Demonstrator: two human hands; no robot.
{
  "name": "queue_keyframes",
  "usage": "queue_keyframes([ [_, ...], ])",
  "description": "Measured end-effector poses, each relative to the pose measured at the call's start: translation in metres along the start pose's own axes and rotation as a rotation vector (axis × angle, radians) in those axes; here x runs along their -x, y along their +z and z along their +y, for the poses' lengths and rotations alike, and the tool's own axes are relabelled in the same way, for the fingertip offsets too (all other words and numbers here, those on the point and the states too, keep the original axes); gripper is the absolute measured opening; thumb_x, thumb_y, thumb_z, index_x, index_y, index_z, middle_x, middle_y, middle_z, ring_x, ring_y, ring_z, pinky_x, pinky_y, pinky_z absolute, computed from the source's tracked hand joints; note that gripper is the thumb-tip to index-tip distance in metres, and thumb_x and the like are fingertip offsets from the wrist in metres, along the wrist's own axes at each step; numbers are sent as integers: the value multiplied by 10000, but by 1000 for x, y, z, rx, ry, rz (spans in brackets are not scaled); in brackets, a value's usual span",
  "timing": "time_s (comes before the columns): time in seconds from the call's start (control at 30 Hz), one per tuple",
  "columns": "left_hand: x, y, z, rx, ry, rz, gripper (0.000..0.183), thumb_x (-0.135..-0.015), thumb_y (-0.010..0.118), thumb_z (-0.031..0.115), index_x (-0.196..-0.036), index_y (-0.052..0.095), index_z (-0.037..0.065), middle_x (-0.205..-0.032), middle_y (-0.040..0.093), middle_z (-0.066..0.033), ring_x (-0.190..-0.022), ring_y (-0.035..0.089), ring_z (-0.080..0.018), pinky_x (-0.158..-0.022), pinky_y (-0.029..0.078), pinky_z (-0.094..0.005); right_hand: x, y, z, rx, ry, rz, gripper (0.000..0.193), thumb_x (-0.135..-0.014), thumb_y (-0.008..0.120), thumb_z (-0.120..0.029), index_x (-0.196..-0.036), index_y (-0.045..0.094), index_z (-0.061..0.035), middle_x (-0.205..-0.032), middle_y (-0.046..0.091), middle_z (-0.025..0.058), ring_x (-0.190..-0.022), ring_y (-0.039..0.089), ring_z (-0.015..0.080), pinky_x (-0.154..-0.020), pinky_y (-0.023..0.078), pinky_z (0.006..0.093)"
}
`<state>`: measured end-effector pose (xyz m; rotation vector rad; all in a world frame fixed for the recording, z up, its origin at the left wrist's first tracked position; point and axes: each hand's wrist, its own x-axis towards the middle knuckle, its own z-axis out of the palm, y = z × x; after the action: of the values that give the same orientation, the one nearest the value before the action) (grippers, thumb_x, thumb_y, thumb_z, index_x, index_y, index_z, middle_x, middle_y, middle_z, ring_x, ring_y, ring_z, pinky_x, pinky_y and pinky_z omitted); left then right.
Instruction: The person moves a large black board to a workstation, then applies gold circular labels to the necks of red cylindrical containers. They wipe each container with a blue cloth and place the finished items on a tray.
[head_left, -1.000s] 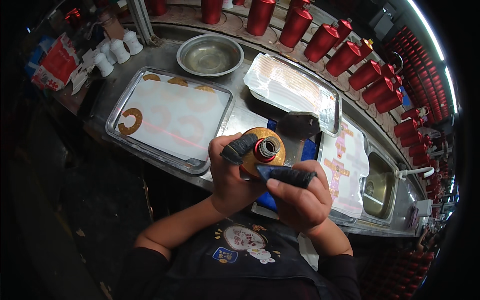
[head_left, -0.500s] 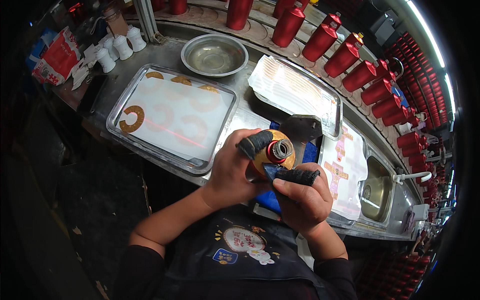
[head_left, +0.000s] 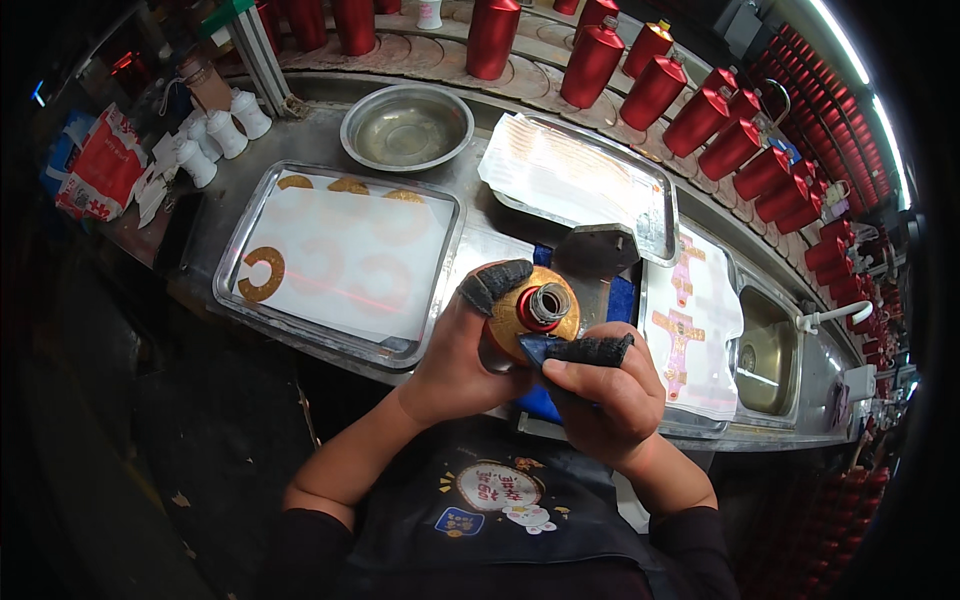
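My left hand (head_left: 455, 345) is wrapped round an uncapped red bottle (head_left: 506, 320), its neck pointing up toward me. A gold ring-shaped label covers the bottle's shoulder around the threaded neck. Dark cloth tape covers the left thumb, which presses on the gold shoulder. My right hand (head_left: 612, 400) pinches a small dark blue scraper (head_left: 536, 348), with its edge against the near side of the shoulder. One finger of that hand is also wrapped in dark tape. The bottle's lower body is mostly hidden by my hands.
A tray (head_left: 228, 262) at left holds gold C-shaped labels on white sheets. Behind stands a metal bowl (head_left: 408, 128). Cross-shaped pink-gold labels (head_left: 680, 340) lie at right beside a sink (head_left: 765, 350). Several red bottles (head_left: 592, 65) line the conveyor (head_left: 440, 62).
The view has shifted slightly. My left thumb has slid a little along the gold shoulder, and the scraper sits slightly further left under the neck. Both grips remain.
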<state>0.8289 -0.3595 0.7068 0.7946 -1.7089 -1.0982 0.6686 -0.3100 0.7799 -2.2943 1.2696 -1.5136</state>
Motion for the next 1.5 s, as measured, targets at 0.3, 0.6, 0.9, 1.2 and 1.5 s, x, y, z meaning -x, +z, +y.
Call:
queue_keyframes([
  [0.3,-1,-9,2,231,-108,-80,905,-664,899,137,-1408,396,24,-1415,393,-193,-1254,527,-334,-1060,442,-417,1,-1,2,-24,27,15,342,-622,748,91,-940,723,-31,-818,629,92,-704,613,287,-626,502,347],
  [0.6,16,31,-24,-241,173,379,963,-652,952,284,-1396,396,27,-1289,414,-150,-1217,490,-312,-997,456,-400,11,21,-7,-135,-137,-165,313,-707,742,-12,-1019,724,-25,-848,605,72,-771,612,262,-652,508,339],
  [0.9,23,29,-25,-146,94,334,956,-667,941,246,-1426,394,44,-1364,402,-188,-1243,507,-329,-1029,465,-414,23,-6,14,-80,-7,88,325,-664,758,18,-983,721,-27,-853,654,93,-762,636,275,-650,516,340],
  [1.2,6,-10,-6,36,-48,42,902,-601,950,115,-1366,480,26,-1335,499,-164,-1187,586,-286,-1011,501,-387,11,-6,37,-402,740,51,258,-870,770,-144,-1044,634,-11,-925,624,6,-845,569,69,-778,461,224],
  [1.5,-24,-50,-4,408,-214,-374,915,-598,936,62,-1406,506,71,-1420,537,-123,-1318,517,-231,-1099,425,-372,-32,5,77,-481,808,-69,207,-852,757,-120,-997,654,-14,-899,644,12,-858,593,79,-795,490,233],
])
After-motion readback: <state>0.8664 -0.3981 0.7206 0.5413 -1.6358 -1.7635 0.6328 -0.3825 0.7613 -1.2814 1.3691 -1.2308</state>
